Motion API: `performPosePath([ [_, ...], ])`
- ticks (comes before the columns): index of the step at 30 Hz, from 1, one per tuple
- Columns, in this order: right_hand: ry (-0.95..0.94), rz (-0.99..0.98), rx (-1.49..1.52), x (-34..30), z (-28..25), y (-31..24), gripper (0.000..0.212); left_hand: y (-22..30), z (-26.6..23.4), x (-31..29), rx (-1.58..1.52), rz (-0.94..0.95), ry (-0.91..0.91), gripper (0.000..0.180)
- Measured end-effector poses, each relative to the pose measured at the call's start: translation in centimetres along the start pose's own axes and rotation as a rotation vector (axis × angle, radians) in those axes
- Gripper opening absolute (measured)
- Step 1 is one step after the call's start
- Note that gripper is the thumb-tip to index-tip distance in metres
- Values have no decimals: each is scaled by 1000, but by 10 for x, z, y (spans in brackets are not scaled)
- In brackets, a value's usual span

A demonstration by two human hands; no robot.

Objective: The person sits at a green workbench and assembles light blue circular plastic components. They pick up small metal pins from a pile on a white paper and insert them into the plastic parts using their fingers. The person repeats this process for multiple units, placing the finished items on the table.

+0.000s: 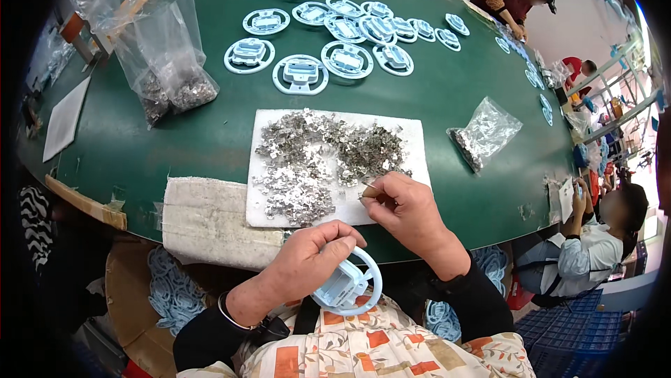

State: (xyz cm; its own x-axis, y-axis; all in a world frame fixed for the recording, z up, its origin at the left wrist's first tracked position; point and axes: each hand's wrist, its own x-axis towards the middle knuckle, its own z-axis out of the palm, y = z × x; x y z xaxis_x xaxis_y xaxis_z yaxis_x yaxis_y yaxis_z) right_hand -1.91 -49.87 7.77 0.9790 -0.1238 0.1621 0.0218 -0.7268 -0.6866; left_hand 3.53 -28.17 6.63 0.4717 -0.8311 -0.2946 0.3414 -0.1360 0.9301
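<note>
My left hand (311,255) is closed round the rim of a light blue toy steering wheel (348,287), held tilted over my lap. Over the near right part of a white foam board (412,137), my right hand (402,203) pinches a small metal clip (368,185) between thumb and forefinger; fingers cover part of it. Small silvery metal clips (297,189) lie heaped on the left of the board. A darker heap of metal pieces (370,151) lies on its right, just beyond my right hand.
Several blue steering wheels (300,74) spread across the green table (224,147). Bags of metal parts stand left (175,84) and right (482,133). A cloth pad (206,217) lines the near edge. A box (133,294) of blue wheels sits below. Co-workers (594,238) sit along the right.
</note>
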Motion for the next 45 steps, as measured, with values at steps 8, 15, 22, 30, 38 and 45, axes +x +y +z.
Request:
performPosePath([
  [8,43,-49,129,-22,-16,-16,13,-1,20,19,231,217,227,37],
  [15,91,-216,29,-32,-29,-6,16,0,26,40,-90,101,183,32],
  [22,152,-167,323,-31,-48,-3,11,15,21,43,7,77,135,27],
  [30,-61,35,398,-30,-55,-1,9,28,24,41,310,106,-29,26],
  [38,-302,194,417,-25,-70,-3,10,32,21,42,475,137,-45,25],
  [45,-362,304,673,-28,-57,16,14,40,19,45,568,134,-73,24],
])
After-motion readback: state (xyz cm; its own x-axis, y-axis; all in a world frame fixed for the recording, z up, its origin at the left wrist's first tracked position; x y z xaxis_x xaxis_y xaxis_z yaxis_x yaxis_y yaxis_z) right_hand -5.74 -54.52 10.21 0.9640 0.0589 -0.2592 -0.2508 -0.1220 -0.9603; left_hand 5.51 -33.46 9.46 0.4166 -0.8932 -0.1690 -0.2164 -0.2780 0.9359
